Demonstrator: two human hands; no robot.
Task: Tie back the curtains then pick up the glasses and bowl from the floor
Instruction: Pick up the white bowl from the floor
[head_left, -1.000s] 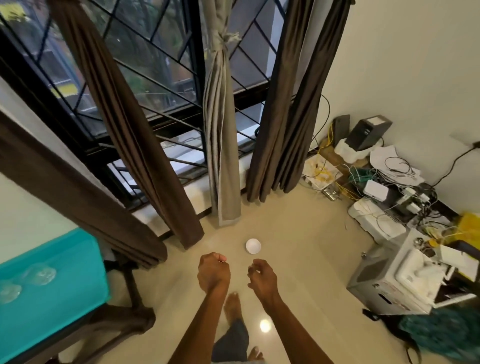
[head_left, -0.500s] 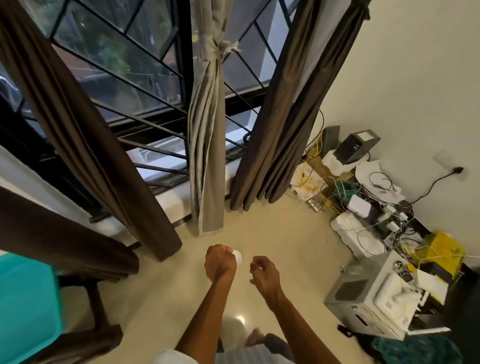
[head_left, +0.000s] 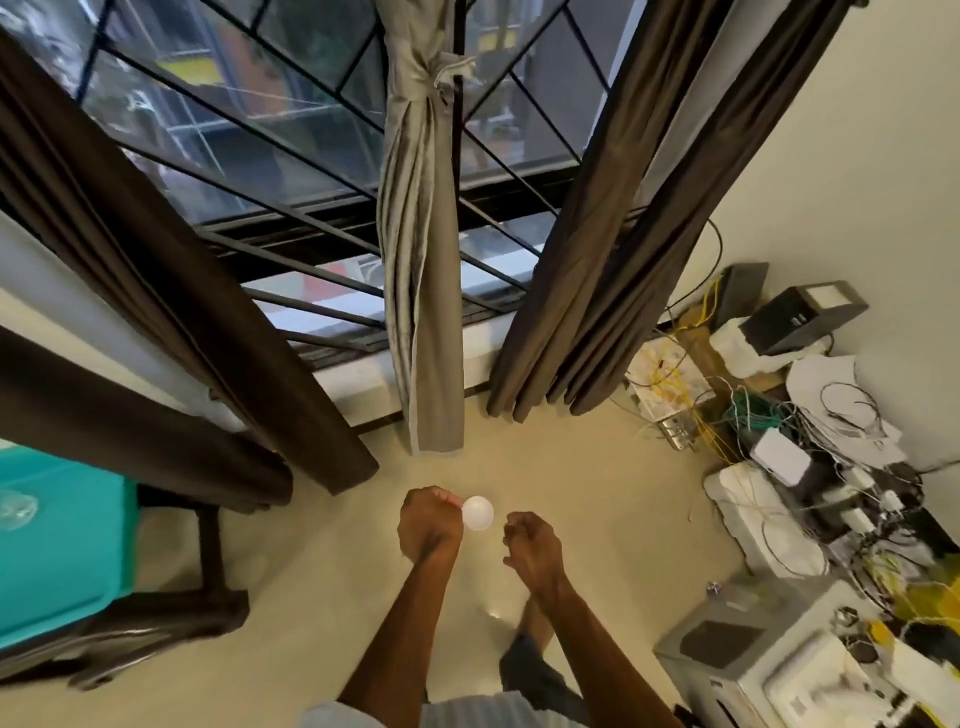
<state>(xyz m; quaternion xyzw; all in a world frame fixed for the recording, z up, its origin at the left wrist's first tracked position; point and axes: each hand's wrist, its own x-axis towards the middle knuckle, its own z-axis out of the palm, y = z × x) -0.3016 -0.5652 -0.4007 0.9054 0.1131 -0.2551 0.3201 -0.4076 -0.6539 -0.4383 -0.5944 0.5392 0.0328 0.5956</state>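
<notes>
On floor (head_left: 571, 493) — bowl (head_left: 479, 513), left edge hidden.

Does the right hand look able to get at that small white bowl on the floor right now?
Probably yes. The right hand holds nothing, and the white bowl lies on bare floor just beside it in view, nothing between. The person seems to stand, so bending down is likely needed.
</notes>
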